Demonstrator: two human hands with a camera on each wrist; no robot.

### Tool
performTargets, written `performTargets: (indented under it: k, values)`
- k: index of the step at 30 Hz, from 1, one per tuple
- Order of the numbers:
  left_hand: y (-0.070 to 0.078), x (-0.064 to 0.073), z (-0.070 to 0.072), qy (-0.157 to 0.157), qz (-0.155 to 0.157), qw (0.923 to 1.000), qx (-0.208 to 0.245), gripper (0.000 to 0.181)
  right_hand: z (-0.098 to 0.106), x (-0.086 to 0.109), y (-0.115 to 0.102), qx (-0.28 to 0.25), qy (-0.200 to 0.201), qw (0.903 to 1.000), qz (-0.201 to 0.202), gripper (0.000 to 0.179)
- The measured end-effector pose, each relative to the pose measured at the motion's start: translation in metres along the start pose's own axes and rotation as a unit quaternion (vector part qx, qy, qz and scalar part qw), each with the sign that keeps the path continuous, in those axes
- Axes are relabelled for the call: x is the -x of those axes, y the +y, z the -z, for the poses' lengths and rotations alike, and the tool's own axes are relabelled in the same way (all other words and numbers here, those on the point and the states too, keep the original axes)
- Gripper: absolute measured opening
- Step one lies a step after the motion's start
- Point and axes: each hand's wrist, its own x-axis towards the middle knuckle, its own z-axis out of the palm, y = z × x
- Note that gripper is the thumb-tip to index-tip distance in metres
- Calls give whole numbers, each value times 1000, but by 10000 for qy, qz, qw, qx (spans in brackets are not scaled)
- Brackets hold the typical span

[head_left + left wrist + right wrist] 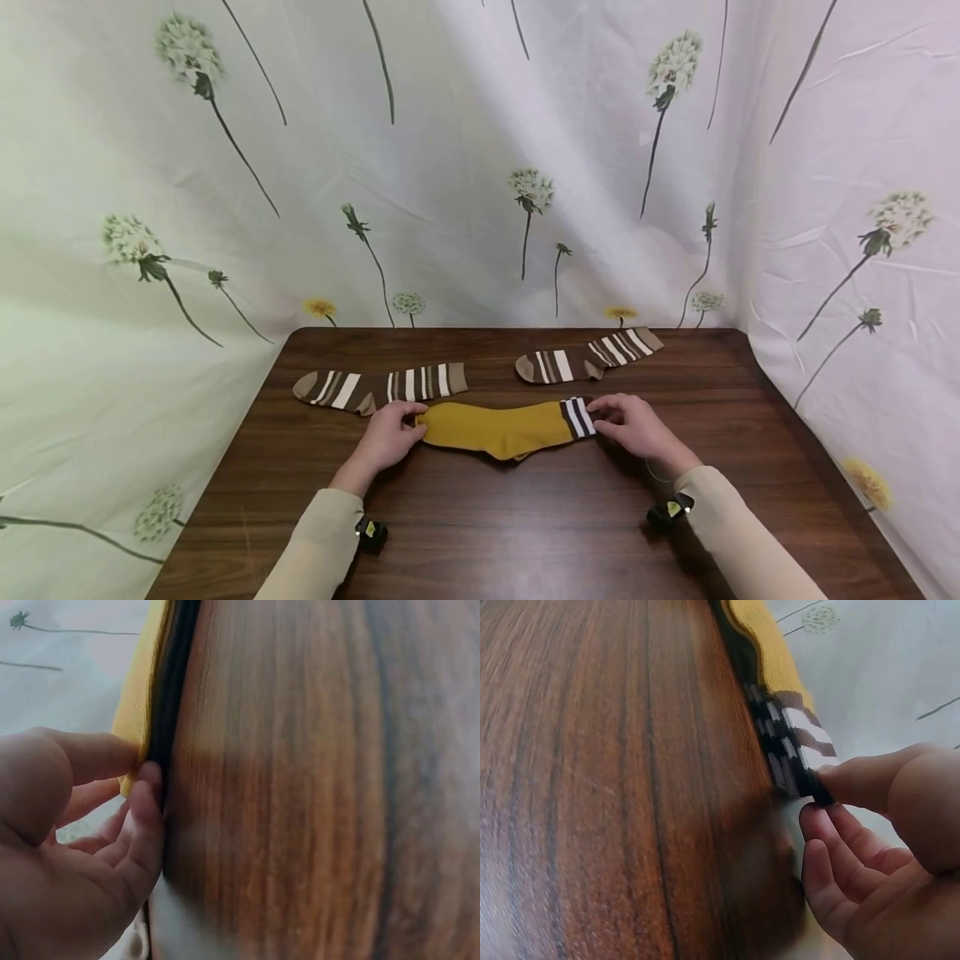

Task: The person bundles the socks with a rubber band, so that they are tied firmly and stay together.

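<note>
A mustard-yellow sock (491, 423) with a black-and-white striped cuff (577, 418) lies stretched sideways between both hands; a second yellow edge peeks out under its heel. My left hand (390, 435) pinches the toe end between thumb and fingers, and the left wrist view shows the yellow toe (137, 712) in that pinch. At the other end my right hand (636, 425) grips the cuff's edge. Seen from the right wrist, the thumb presses on the striped cuff (810, 735) with fingertips below it.
Behind the yellow sock lie two brown striped socks, one at the left (367, 390) near my left hand and one at the back right (588, 358). Everything rests on a dark wooden table (480, 517). A white dandelion-print curtain (450, 192) hangs along its back and sides.
</note>
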Motion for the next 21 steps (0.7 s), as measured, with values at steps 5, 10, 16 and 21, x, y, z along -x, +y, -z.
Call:
performTargets:
  k: [5, 10, 16, 21]
  values:
    - [5, -1, 1, 214, -310, 9986, -363, 28, 5, 0, 0, -23, 165, 9997, -199, 16]
    - [14, -5, -1, 593, -539, 9961, -364, 31, 12, -2, -1, -87, 324, 9986, -410, 14]
    - [32, -14, -8, 747, -811, 9932, 373, 28, 18, -5, 3, -87, 603, 9971, -447, 13]
    - [46, -25, -18, 436, -657, 9928, 902, 28, 22, -8, 10, -82, 815, 9948, -603, 13]
